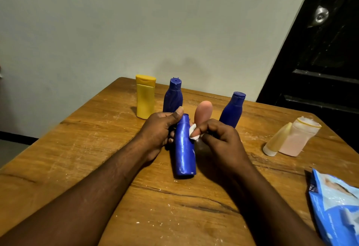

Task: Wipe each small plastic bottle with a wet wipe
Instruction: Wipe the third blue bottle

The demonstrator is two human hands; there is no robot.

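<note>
My left hand grips a bright blue bottle by its neck, tilted with its base toward me, just above the wooden table. My right hand pinches a small folded white wet wipe against the bottle's upper right side. Behind stand a yellow bottle, a dark blue bottle, a pink bottle partly hidden by my fingers, and another dark blue bottle.
At the right of the table a pale pink bottle and a yellowish tube with a white cap lie together. A blue wet-wipe pack lies at the near right edge. A dark door stands at the right; a wall rises behind.
</note>
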